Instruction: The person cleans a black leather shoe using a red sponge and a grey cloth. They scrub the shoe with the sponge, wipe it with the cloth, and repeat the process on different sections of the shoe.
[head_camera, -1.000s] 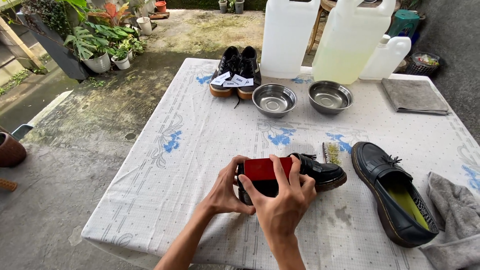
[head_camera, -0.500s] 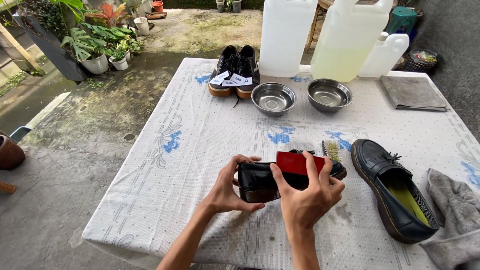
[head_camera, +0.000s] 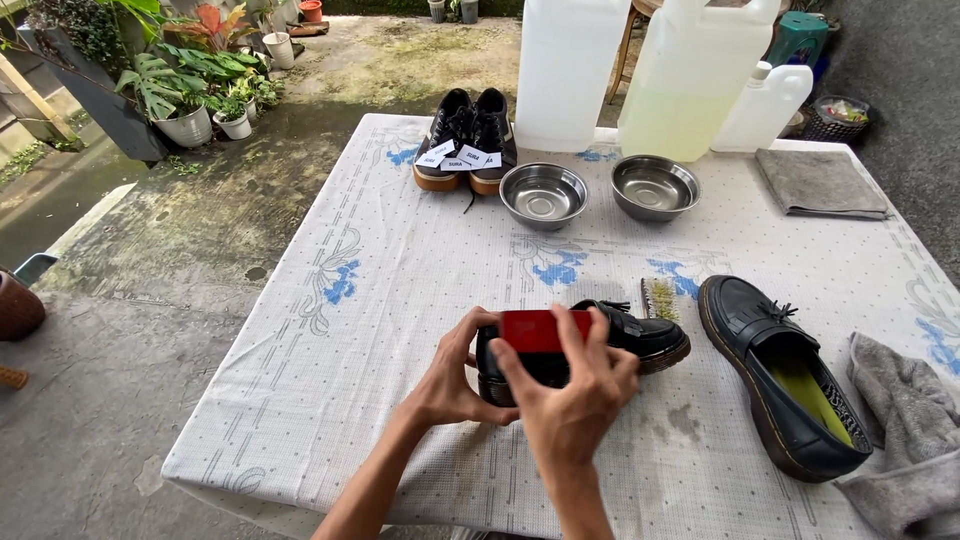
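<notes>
- left hand (head_camera: 455, 375) curled around the heel end of a black loafer (head_camera: 620, 335), which lies near the front edge of the table (head_camera: 400, 300);
- right hand (head_camera: 575, 400) closed on a red block (head_camera: 535, 330), perhaps a sponge, pressed against the loafer's heel end;
- small brush (head_camera: 659, 298) just behind the loafer;
- second black loafer (head_camera: 775, 375) to the right; grey cloth (head_camera: 915, 440) beside it.

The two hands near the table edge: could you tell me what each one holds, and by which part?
The right hand grips a red block across its top. The left hand holds the heel end of the black shoe under it.
</notes>
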